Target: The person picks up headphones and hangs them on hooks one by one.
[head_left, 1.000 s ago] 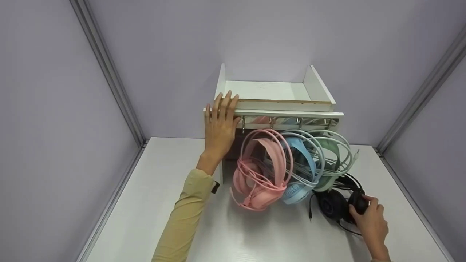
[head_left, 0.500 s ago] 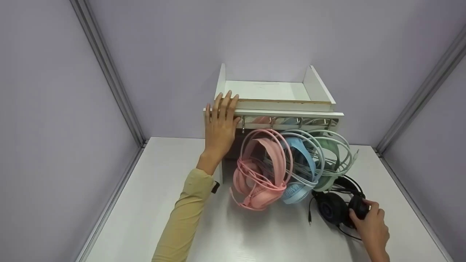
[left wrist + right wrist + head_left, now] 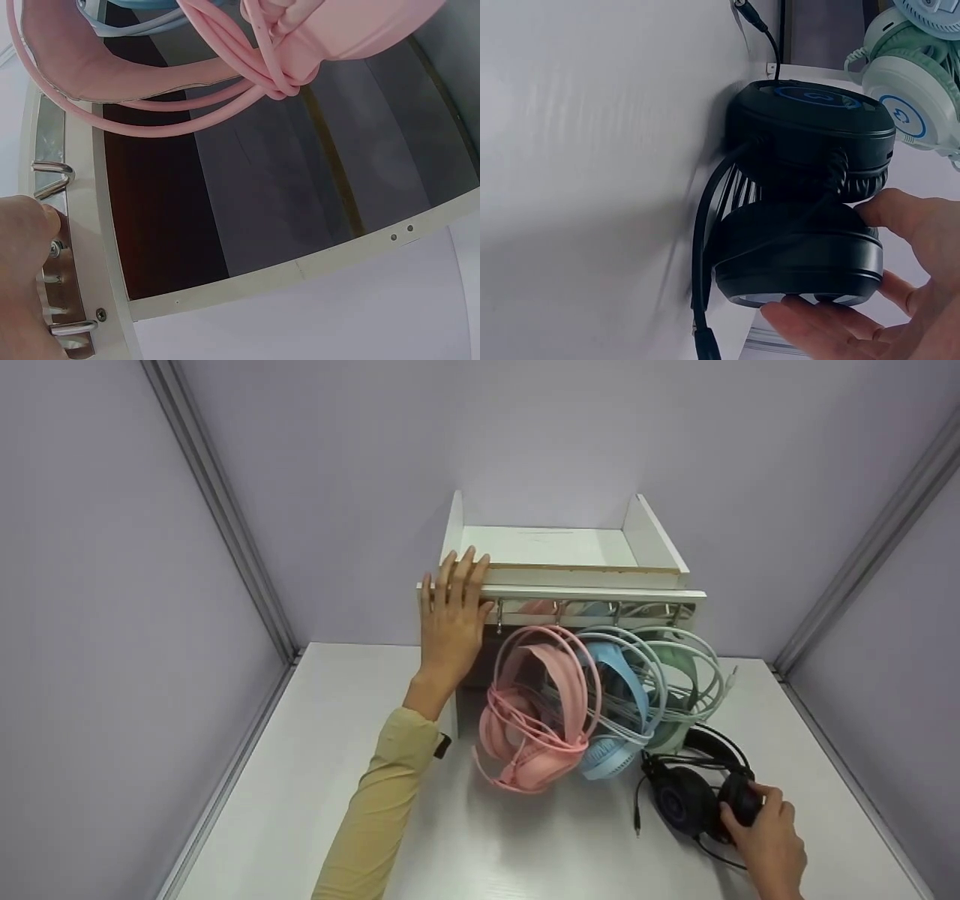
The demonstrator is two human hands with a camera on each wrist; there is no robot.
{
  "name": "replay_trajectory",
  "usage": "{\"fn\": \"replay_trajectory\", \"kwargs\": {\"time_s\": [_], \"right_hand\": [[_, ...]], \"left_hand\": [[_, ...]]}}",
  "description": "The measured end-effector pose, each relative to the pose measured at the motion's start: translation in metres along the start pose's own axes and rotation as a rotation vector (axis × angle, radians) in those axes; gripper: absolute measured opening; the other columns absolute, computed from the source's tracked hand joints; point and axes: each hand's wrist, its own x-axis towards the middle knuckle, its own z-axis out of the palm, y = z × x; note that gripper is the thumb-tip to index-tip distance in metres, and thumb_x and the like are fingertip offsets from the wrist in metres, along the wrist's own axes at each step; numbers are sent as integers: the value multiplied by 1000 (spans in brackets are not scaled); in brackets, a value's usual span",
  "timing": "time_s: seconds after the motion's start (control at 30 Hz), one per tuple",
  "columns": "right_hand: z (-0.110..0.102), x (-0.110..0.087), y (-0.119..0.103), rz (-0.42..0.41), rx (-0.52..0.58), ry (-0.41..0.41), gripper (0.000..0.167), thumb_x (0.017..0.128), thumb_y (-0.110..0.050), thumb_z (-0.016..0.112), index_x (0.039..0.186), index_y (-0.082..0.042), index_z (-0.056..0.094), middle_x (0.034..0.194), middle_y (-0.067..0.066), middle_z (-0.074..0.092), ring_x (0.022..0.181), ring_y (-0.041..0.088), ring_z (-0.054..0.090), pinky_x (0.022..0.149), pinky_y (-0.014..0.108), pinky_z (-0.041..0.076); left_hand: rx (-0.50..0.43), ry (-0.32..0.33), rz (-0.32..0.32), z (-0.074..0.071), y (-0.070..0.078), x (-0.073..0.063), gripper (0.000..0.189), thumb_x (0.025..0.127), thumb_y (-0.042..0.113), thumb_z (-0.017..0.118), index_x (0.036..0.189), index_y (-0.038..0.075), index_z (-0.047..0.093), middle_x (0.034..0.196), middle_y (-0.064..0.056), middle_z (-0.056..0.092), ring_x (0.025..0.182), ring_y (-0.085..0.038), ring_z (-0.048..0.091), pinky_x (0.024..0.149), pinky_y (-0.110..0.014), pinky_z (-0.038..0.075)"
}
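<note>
My left hand lies with straight fingers over the front left edge of a white rack. Metal hooks line the rack's front rail, close to that hand's thumb in the left wrist view. My right hand grips one ear cup of a black headset, thumb on one side and fingers on the other. The black headset is low at the right, with its cable and plug hanging beside it. From the hooks hang a pink headset, a blue headset and a green headset, each with a coiled cable.
The rack stands on a white table against the back wall. Its top is a shallow tray with raised sides. Grey panels enclose the table on both sides. The green headset's cable plug sticks out to the right, above the black headset.
My right hand has moved slightly down, toward the viewer, with the black headset in its grip; more of its headband shows below the green one. My left hand has stayed on the rack.
</note>
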Motion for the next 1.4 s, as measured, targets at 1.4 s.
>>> {"fn": "replay_trajectory", "kwargs": {"time_s": [1.4], "right_hand": [[-24, 95, 44, -52, 107, -494, 74, 109, -44, 28, 142, 22, 33, 119, 39, 59, 92, 40, 67, 73, 42, 60]], "left_hand": [[-7, -24, -7, 0, 0, 0, 58, 108, 39, 40, 161, 21, 25, 167, -2, 21, 155, -25, 12, 124, -53, 9]]}}
